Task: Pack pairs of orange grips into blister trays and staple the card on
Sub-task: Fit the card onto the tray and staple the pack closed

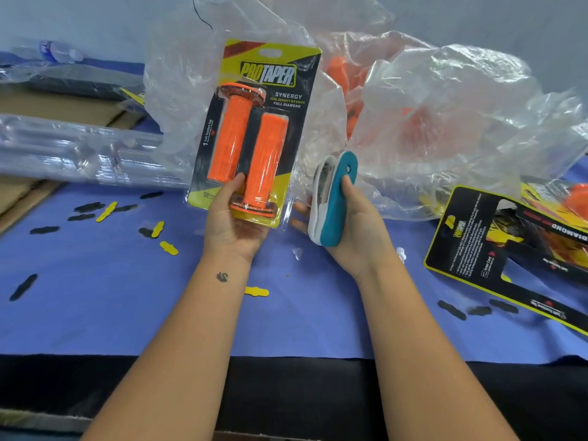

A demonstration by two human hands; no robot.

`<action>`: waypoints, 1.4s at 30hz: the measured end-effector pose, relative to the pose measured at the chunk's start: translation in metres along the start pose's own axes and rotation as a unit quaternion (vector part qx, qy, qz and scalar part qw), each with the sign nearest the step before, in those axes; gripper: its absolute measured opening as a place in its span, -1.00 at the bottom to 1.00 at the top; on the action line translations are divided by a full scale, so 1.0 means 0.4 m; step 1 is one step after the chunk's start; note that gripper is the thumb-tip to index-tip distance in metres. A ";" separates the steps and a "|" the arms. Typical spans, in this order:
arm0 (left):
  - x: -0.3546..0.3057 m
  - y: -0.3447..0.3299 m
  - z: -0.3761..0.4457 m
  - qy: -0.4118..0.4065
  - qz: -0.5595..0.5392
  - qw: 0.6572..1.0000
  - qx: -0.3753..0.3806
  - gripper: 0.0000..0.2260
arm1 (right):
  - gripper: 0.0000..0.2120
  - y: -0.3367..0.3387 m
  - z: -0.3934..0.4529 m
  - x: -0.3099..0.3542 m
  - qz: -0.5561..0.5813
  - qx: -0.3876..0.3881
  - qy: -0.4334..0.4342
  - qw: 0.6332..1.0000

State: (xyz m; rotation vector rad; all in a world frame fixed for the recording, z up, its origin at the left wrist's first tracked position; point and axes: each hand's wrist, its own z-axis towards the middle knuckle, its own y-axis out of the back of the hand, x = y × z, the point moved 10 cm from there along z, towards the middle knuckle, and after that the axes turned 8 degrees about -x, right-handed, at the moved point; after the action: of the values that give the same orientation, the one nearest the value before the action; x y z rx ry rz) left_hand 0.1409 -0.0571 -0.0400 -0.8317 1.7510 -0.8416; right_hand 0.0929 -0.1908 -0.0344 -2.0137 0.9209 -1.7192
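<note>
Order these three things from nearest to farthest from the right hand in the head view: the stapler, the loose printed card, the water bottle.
1. The stapler: held in the right hand itself.
2. The loose printed card: flat on the blue cloth, to the right.
3. The water bottle: lying at the far left, at the back of the table.

The blister pack (254, 132) with 2 grips is held above the surface (127, 313), left of the stapler (332, 202). Plastic bags (445, 128) lie behind; printed cards (509, 249) lie right.
</note>
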 end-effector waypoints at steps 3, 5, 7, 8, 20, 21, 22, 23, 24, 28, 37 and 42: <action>0.000 -0.001 0.000 0.001 -0.003 1.000 -0.003 -0.86 | -0.65 0.007 -0.006 0.019 -0.046 -0.013 0.037 0.998; 0.000 0.000 0.000 -0.001 0.001 1.000 -0.006 -0.86 | -0.68 0.005 -0.011 0.017 -0.062 -0.012 0.035 0.997; -0.001 0.002 0.001 -0.003 0.005 1.000 -0.010 -0.88 | -0.68 0.013 -0.010 0.011 -0.060 -0.025 0.018 0.998; 0.000 0.003 0.001 -0.003 0.005 1.000 -0.011 -0.88 | -0.65 0.015 -0.010 0.008 -0.055 -0.027 0.005 0.998; -0.002 -0.004 -0.002 0.000 0.003 1.000 -0.002 -0.90 | -0.70 0.016 0.004 0.046 0.079 -0.029 0.060 0.995; -0.002 -0.003 -0.002 0.000 0.004 1.000 -0.005 -0.90 | -0.65 0.021 0.006 0.049 0.074 -0.032 0.066 0.995; -0.001 -0.003 -0.002 0.000 0.006 1.000 -0.007 -0.90 | -0.59 0.024 0.007 0.052 0.065 -0.035 0.072 0.995; -0.001 -0.002 -0.002 0.000 0.009 1.000 -0.009 -0.90 | -0.52 0.025 0.007 0.056 0.055 -0.036 0.079 0.995; -0.001 -0.002 -0.002 0.000 0.011 1.000 -0.010 -0.90 | -0.46 0.025 0.007 0.059 0.049 -0.034 0.086 0.995; -0.002 0.002 -0.003 -0.002 0.013 1.000 -0.014 -0.92 | -0.73 0.006 0.002 0.047 -0.002 0.001 0.094 0.996; -0.027 -0.010 -0.004 -0.046 0.035 0.998 0.009 -0.80 | -0.65 -0.012 -0.020 0.033 -0.198 0.044 0.081 0.976; -0.043 -0.007 -0.001 -0.068 0.061 0.996 0.015 -0.67 | -0.53 -0.031 -0.030 0.027 -0.206 0.062 0.074 0.974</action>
State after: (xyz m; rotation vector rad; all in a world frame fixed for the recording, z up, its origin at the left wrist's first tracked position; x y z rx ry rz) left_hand 0.1457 -0.0442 -0.0294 -0.7370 1.6485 -0.7111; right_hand 0.0852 -0.1872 -0.0159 -2.1233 0.4379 -2.1072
